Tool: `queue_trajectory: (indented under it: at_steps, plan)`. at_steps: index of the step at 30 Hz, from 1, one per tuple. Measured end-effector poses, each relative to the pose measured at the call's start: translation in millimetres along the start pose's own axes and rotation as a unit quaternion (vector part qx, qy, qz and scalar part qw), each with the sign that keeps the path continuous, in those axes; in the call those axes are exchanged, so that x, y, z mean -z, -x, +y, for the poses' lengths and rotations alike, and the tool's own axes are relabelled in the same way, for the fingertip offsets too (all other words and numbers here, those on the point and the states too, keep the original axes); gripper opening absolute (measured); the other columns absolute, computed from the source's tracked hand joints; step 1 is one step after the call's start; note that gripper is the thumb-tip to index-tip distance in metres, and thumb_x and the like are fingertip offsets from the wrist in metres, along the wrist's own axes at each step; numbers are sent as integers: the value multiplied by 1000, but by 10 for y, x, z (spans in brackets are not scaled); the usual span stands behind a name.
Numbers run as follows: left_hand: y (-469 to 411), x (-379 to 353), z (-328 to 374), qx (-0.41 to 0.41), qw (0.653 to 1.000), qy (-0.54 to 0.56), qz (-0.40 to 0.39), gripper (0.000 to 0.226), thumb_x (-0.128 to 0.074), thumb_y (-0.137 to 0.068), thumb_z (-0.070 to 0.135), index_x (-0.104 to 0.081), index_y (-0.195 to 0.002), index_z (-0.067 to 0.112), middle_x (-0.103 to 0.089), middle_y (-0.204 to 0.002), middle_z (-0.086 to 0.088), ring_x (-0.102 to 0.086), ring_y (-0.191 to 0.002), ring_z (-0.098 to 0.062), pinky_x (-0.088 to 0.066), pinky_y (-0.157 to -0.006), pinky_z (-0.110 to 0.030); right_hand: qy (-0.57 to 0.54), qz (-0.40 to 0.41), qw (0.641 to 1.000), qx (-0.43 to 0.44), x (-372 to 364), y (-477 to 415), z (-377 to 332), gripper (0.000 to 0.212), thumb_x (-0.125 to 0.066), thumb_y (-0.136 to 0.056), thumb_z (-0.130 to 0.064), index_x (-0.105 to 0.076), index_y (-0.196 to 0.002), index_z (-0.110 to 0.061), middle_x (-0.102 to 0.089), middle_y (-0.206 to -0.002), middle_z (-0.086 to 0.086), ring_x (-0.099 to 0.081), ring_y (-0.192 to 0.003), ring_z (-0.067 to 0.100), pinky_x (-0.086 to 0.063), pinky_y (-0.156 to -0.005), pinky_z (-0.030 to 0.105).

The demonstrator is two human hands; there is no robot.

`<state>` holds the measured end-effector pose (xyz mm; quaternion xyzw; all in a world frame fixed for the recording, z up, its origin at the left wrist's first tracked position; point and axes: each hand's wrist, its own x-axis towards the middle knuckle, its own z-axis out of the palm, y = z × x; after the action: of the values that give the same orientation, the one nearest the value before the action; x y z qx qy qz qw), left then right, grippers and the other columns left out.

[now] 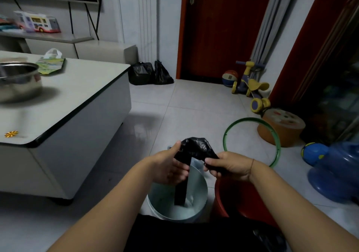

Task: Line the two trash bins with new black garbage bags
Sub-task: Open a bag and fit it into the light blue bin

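– While I'm standing over both bins, I'm looking past the low table (77, 100) on my left, and the job is only just getting going.

– What's already sorted, then?

– Judging by the two tied black sacks (150, 73) sitting far off by the door, the old rubbish is out. Nothing new is in yet. The pale bin (153, 203) is sitting near me, right under my hands, and its inside is showing light, with no black liner. The red bin (229, 197) is standing just beside it on the right, and I'm seeing no liner over its rim either, though its inside is dark.

– And the new bag?

– The black garbage bag (196, 147) is hanging between my hands above the pale bin, bunched at the top, with a flat folded strip dangling down into the bin's mouth.

– How are you holding it?

– My left hand (167, 166) is pinching the bunched end, thumb on top and fingers curled beneath. My right hand (229, 166) is pinching the other end with curled fingertips.

– So what's left?

– Nearly everything, I'd say: opening this bag out, fitting it over a rim, then doing the same for the second bin.
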<state>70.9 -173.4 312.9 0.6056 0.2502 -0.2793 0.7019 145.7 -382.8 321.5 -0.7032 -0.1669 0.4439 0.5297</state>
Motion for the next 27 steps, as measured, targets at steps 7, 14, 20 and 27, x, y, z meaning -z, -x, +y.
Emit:
queue_trajectory:
  at_steps: [7,14,20,27]
  plan:
    - [-55,-172,188,-92,978,186,-37,58,-40,-92,57,-62,-100,3,-71,-85,-15,-62,-88,-29,-50,-78,-41,23,-109,993,27,-272,137,-55,34,-52,-88,-34,-72,-67,-17,-67,-62,-4,-58,-53,5,-46,-55,14]
    - [-59,-34,550,-147,956,251,34,26,-57,-93,22,-59,-73,5,-66,-51,-8,-64,-45,-19,-48,-60,-33,98,-140,983,-63,-203,225,247,24,-51,-97,-21,-65,-78,-16,-70,-74,-4,-64,-64,6,-51,-61,17]
    - [65,39,999,-204,945,251,54,19,-64,-88,19,-60,-77,4,-68,-54,-5,-63,-69,-17,-55,-61,-23,128,-100,980,-117,-40,128,502,19,-58,-93,-24,-67,-86,-9,-70,-84,5,-66,-75,13,-53,-70,20]
    - [130,8,1330,-242,948,203,42,12,-63,-88,15,-59,-89,4,-60,-84,-6,-63,-75,-19,-57,-68,-31,240,-101,954,-150,15,-106,705,30,-59,-91,-36,-68,-99,-8,-66,-100,10,-62,-82,18,-49,-79,26]
